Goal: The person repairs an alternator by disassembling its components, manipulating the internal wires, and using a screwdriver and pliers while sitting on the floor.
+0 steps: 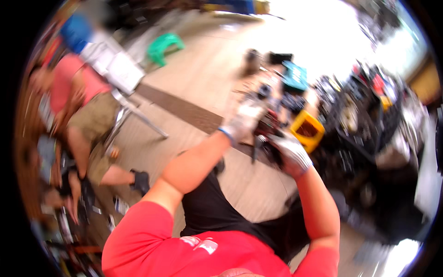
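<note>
My left hand [245, 121], in a whitish work glove with a blue band at the wrist, reaches to the small cluttered work surface in front of me. Motion smears its fingers. Close to its fingertips is a dark round part [264, 91]. My right hand [291, 151], in a similar glove, is closed about a black object [271, 151] whose kind I cannot make out. Between both hands lies a dark red and black piece [268, 123], too blurred to name. A yellow open-topped container [306, 131] stands just beyond my right hand.
A teal box [294, 76] sits at the far side of the work surface. To the right is a dark crate [364, 115] heaped with mixed parts. A green stool [164, 48] stands far left. Another person [87, 115] sits at the left by a metal-legged chair [134, 106].
</note>
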`<state>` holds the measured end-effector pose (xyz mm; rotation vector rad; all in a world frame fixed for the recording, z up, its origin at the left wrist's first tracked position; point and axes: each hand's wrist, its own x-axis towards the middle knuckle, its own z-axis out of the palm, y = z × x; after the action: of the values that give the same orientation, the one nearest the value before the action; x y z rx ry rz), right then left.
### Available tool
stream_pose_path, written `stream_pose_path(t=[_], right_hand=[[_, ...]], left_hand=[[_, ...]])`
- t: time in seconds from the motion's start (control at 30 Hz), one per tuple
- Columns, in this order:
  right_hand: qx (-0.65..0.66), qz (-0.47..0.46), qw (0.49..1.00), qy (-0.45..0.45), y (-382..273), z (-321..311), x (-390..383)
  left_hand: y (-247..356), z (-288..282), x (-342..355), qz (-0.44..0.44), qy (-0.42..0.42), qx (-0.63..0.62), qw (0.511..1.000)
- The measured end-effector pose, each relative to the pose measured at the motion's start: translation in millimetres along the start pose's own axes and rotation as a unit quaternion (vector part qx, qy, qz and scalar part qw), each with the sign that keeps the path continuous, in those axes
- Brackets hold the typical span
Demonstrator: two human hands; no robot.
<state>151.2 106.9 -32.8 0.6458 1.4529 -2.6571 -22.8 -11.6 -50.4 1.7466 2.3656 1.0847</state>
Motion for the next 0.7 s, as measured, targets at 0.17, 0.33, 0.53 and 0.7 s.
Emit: stream_pose_path(t=[0.17, 0.33, 0.53, 0.7], right_hand=[[-0.108, 0.005, 0.987, 0.115, -6.1, 14.1, -7.2], [-0.185, -0.032, 0.973, 0.131, -4.9, 14.8, -11.4], [0.000, 0.007, 0.997, 0.071, -1.5, 11.4, -13.4], [0.012, 0.023, 1.000, 0.011, 5.8, 2.8, -6.4]], left_hand=[[13.0, -10.7, 1.5, -0.162, 0.010, -0.238, 0.958], [14.6, -0.3, 7.0, -0.320, 0.070, -0.570, 0.753], [15.3, 0.6, 4.2, -0.222, 0.015, -0.376, 0.899], [25.1, 3.0, 2.5, -0.141, 0.029, -0.286, 0.947]])
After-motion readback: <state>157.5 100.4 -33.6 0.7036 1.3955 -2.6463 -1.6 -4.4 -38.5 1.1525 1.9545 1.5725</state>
